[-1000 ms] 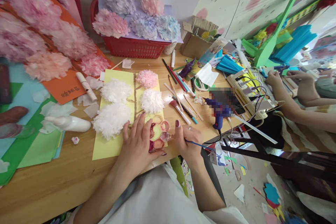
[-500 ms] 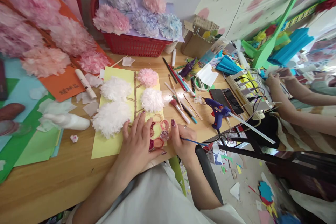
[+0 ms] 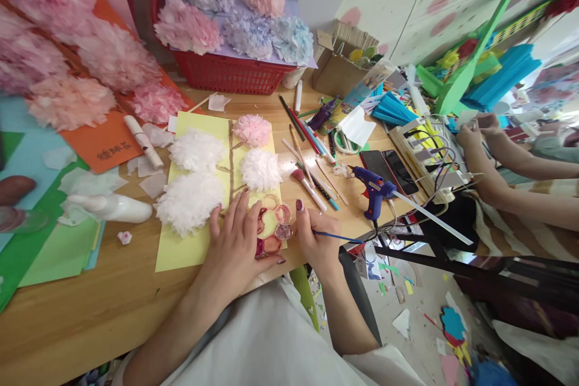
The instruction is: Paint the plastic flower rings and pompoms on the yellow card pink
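Observation:
My left hand (image 3: pixel 235 235) lies over the yellow sheet (image 3: pixel 169 258), its thumb and forefinger around a round flower-shaped paint palette (image 3: pixel 272 245) with pink and dark red wells. In my right hand (image 3: pixel 319 241), just right of the palette, is a thin blue-handled paintbrush (image 3: pixel 339 236). Its tip is hard to make out beside the wells. Fluffy white paper flowers (image 3: pixel 190 202) and a smaller pink paper flower (image 3: pixel 254 131) sit on the sheet around a brown twig (image 3: pixel 232 163).
A blue glue gun (image 3: pixel 373 184) with a long glue stick stands right of several pens and brushes (image 3: pixel 312 190). Behind is a red basket (image 3: pixel 230 74) with paper flowers. A white bottle (image 3: pixel 113 208) lies left. Phones (image 3: pixel 398 170) and a power strip (image 3: pixel 420 157) lie near another person's hands (image 3: pixel 479 132).
The view has shifted slightly, so the table's things appear a little further left and up. Both hands keep nearly the same pose around the palette and brush.

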{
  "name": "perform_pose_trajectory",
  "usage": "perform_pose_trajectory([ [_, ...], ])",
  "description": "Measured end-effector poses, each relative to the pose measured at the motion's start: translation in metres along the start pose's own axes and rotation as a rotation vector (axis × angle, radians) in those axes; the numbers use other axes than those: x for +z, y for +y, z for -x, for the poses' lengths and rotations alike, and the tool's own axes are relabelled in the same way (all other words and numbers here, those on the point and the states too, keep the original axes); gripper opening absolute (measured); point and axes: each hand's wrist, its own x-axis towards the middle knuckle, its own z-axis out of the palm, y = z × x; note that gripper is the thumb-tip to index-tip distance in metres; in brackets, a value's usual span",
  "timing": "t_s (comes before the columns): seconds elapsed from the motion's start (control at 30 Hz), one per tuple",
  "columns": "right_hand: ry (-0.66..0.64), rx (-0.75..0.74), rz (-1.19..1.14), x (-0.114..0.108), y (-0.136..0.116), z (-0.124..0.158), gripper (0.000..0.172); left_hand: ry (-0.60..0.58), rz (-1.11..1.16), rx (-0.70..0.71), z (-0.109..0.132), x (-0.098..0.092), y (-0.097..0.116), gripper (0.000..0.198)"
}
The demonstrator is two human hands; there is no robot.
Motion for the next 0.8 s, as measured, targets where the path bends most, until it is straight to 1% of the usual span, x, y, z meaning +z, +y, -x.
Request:
perform_pose_trajectory([
  [0.1,-0.047,0.025,-0.017,0.000,-0.001,-0.001,0.059,-0.005,0.000,0.000,0.000,0.000,0.000,0.083],
  [0.33,-0.150,0.198,-0.183,-0.008,0.001,0.005,0.056,-0.005,-0.017,0.016,-0.001,-0.002,0.000,0.086],
  [0.5,-0.183,0.244,-0.292,-0.012,0.001,0.009,0.053,-0.004,-0.033,0.016,-0.001,-0.002,0.000,0.083],
  [0.67,-0.191,0.286,-0.362,-0.014,-0.001,0.011,0.061,-0.007,-0.040,0.020,-0.001,-0.001,0.000,0.082],
  [0.8,-0.224,0.290,-0.332,-0.018,0.002,0.011,0.067,-0.007,-0.046,0.022,-0.001,-0.001,0.000,0.086],
])
